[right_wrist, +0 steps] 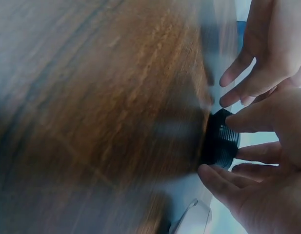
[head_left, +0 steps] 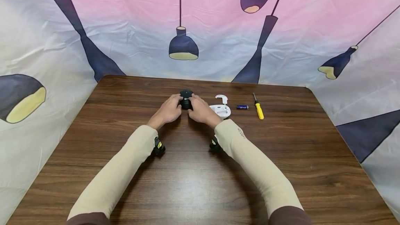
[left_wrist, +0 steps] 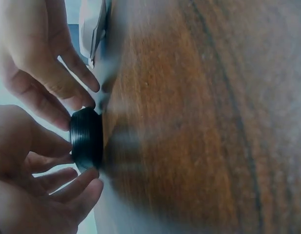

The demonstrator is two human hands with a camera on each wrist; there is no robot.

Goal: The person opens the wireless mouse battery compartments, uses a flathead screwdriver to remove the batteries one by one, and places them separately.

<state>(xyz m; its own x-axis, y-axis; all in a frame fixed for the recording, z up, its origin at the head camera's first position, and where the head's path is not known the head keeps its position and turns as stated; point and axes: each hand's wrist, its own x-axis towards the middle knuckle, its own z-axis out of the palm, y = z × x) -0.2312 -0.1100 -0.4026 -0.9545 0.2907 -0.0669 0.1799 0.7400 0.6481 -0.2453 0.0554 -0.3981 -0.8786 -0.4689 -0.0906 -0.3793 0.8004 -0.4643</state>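
Observation:
A black computer mouse (head_left: 186, 100) lies on the table between both hands, its ribbed edge toward me in the wrist views. My left hand (head_left: 169, 109) holds its left side, fingertips on top and thumb low by the near edge. From the other side my right hand (head_left: 201, 109) holds it in much the same way. Just right of that hand, and partly hidden by it, lies a white mouse (head_left: 225, 112) turned over with its battery compartment uncovered. Its loose white cover (head_left: 222, 98) sits right behind it.
To the right of the white mouse lies a blue battery (head_left: 242, 107). Beyond it is a screwdriver (head_left: 259, 110) with a yellow handle. The wooden table (head_left: 193, 169) ends at the back against a printed cloth (head_left: 147, 44), which also hangs along both sides.

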